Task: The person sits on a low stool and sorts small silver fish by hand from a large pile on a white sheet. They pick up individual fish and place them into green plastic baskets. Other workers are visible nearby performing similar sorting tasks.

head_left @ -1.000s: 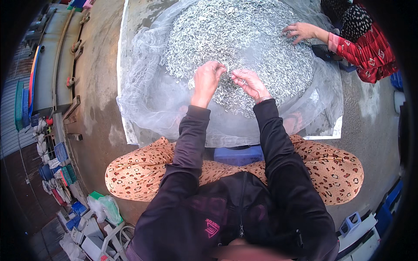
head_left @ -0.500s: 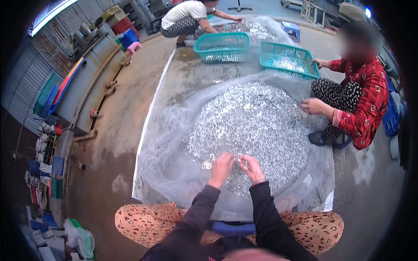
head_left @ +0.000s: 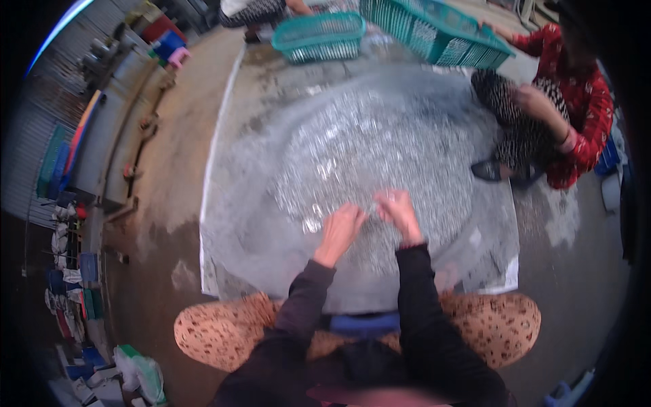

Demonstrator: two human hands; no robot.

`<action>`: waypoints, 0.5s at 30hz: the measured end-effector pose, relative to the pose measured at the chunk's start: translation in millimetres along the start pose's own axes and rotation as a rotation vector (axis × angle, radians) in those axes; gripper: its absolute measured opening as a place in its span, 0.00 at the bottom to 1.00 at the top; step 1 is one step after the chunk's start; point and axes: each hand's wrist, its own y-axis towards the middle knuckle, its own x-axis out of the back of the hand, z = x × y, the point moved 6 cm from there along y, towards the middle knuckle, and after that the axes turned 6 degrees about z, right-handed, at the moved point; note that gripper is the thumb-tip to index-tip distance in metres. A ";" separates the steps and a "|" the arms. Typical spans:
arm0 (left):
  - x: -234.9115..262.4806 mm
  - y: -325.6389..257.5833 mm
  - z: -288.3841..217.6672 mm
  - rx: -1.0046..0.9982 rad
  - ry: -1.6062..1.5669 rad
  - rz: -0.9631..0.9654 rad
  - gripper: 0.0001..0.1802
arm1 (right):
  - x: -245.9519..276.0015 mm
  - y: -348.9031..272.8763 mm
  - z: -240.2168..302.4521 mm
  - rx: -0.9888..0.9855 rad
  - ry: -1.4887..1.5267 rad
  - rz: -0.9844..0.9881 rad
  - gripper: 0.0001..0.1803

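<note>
Resting on the near edge of the heap of small silvery fish (head_left: 380, 156), the left hand (head_left: 341, 230) and right hand (head_left: 400, 214) sit close together, fingers curled; blur hides whether either pinches a fish. The heap spreads beyond both hands on clear plastic sheet (head_left: 224, 230).

1. No labels, signs or screens are visible.
2. A soft plastic bag (head_left: 141, 372), white with a green top, stands at the near left on the ground. Its contents cannot be made out.
3. Pale flat box-like packs (head_left: 102, 386) lie just left of that bag at the near left edge; the blur hides their detail.
4. Blue box-shaped items (head_left: 88, 268) stand along the left wall; whether they are packages cannot be told.
</note>
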 end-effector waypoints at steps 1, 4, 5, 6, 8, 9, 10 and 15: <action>-4.8 -1.9 -8.8 -0.040 -0.005 -0.028 0.08 | 2.5 -0.4 4.1 0.050 0.041 -0.029 0.11; -6.9 2.4 -8.5 -0.013 -0.130 -0.136 0.07 | 4.6 -5.0 13.9 0.109 -0.094 -0.097 0.11; -4.2 3.8 -5.8 -0.029 -0.106 -0.165 0.07 | 1.4 -6.5 23.0 0.198 -0.130 -0.068 0.11; -3.2 4.5 -2.5 -0.018 -0.115 -0.162 0.07 | 0.1 -10.2 24.7 0.159 -0.203 -0.101 0.10; 3.7 2.5 0.2 -0.008 -0.111 -0.214 0.07 | -10.2 -16.5 39.7 0.243 -0.311 -0.125 0.10; 4.0 1.9 -1.1 -0.006 -0.074 -0.202 0.07 | -15.9 -20.7 46.4 0.280 -0.366 -0.140 0.12; 5.6 0.5 -3.2 -0.016 -0.094 -0.216 0.08 | -19.5 -22.6 49.7 0.255 -0.340 -0.143 0.11; 7.0 -5.8 -1.5 0.037 -0.236 -0.275 0.07 | -24.7 -25.2 58.4 0.146 -0.304 -0.030 0.10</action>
